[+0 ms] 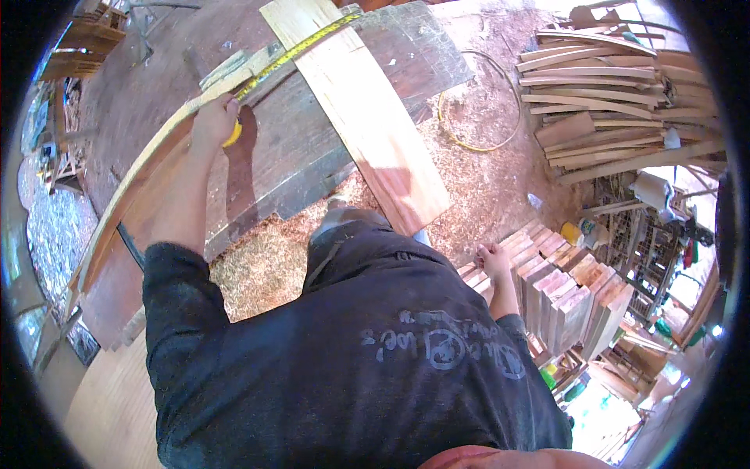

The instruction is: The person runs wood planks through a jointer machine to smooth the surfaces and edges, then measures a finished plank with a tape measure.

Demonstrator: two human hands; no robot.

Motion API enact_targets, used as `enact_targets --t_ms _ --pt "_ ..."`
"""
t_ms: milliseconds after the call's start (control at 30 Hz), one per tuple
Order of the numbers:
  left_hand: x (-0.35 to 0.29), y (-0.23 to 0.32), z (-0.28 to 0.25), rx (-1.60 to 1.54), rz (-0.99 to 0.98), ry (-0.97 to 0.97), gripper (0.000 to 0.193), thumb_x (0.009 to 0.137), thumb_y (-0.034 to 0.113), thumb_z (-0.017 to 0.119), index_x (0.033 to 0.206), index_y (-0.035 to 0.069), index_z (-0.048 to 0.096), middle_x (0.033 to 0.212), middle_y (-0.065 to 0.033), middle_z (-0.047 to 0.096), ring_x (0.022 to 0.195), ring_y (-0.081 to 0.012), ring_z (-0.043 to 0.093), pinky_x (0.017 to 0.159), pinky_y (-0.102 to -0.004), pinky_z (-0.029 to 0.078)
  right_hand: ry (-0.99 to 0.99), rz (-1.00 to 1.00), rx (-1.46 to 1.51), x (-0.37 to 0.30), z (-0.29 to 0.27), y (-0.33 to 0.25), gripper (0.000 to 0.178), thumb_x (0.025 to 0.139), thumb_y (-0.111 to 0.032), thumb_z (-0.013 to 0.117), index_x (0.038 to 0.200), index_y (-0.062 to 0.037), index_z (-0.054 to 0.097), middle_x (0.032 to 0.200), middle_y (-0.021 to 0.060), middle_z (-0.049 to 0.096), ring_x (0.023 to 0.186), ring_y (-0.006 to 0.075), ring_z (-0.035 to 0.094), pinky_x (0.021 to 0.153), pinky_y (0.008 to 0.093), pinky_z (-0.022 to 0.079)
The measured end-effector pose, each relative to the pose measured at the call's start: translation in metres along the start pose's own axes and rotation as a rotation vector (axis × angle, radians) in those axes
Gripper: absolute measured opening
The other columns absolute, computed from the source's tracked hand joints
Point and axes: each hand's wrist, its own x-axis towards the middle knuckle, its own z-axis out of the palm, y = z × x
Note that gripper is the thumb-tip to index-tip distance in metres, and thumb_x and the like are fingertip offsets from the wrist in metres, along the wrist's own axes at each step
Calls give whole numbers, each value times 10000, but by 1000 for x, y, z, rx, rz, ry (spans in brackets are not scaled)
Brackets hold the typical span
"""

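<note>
My left hand [213,121] is closed round a yellow tape measure [233,134] at the far side of the wooden workbench [285,168]. Its yellow blade [301,49] runs out to the right along the bench's far edge and over a pale plank [375,125]. The plank lies crosswise on the bench, and its near end juts past the bench edge toward me. Low at my right side, my right hand [494,259] has its fingers curled together beside a stack of wood blocks [558,289]. Whatever may be between those fingers is too small to make out.
Wood shavings [266,266] cover the floor under the bench. A yellow hose loop [517,90] lies on the ground beyond the bench's right end. Curved wooden pieces [594,94] are piled at the far right, with cluttered shelving [633,234] nearer.
</note>
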Motion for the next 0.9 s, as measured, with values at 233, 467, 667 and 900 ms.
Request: enact_targets --t_ms 233,467,667,900 --pt "44 -24 -16 160 -63 -151 383 1012 390 540 1234 125 704 1146 -232 725 1086 -425 686 963 -521 530 106 92 166 -39 5 69 197 1002 -264 681 1015 -68 674 801 14 667 697 108 624 565 269 499" --pt "29 -27 0 95 -42 -25 341 1026 368 536 1184 116 704 1116 -227 707 1066 -426 671 931 -530 528 -8 70 85 -77 40 82 229 984 -234 711 1033 -12 681 857 71 713 709 152 670 592 322 550" --pt "17 -34 -1 130 -63 -35 344 1034 366 523 1224 132 687 1199 -198 684 1102 -414 662 942 -532 529 -16 109 5 -66 27 59 199 1000 -213 675 1048 -20 682 899 71 712 733 147 666 597 318 550" --pt "-2 -40 6 143 -90 2 353 1036 375 515 1258 154 678 1217 -177 679 1118 -401 662 941 -535 535 109 67 143 -49 5 11 210 1011 -274 675 1082 -77 675 872 7 691 749 123 657 628 298 543"
